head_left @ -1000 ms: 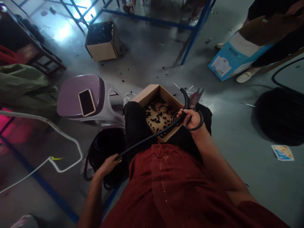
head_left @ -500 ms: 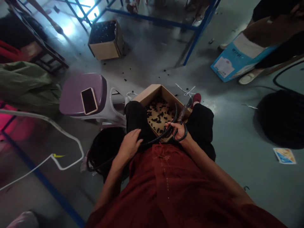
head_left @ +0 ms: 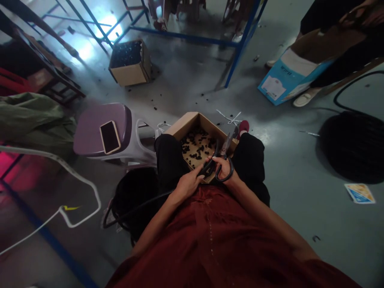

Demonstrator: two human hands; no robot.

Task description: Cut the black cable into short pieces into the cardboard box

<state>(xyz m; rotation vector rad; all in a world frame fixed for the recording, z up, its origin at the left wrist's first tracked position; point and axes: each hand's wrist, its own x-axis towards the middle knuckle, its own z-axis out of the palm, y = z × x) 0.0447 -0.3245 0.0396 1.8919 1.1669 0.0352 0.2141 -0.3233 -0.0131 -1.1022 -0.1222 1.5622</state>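
Observation:
My right hand [head_left: 224,168] holds a pair of scissors [head_left: 225,147] with black handles, blades pointing away from me. Close beside it, my left hand [head_left: 192,180] is closed around a black corrugated tube [head_left: 162,196], whose free end rises near the scissors. That tube trails back past my left forearm to a dark coil [head_left: 129,200] on the left. Between my knees rests an open cardboard box [head_left: 187,120] with many short black pieces [head_left: 196,148] scattered inside. Whether the right fingers also touch the tube is unclear.
A phone [head_left: 110,137] lies on a purple stool [head_left: 87,128] to my left. Ahead are a cardboard box of dark bits [head_left: 129,74] and a blue table frame [head_left: 192,36]. On the right, a person's legs flank a blue box [head_left: 288,76], near a large black coil [head_left: 354,146].
My left hand has moved right and forward from my thigh to the tube near the scissors, and has closed on it. The tube's free end has shifted slightly left and down.

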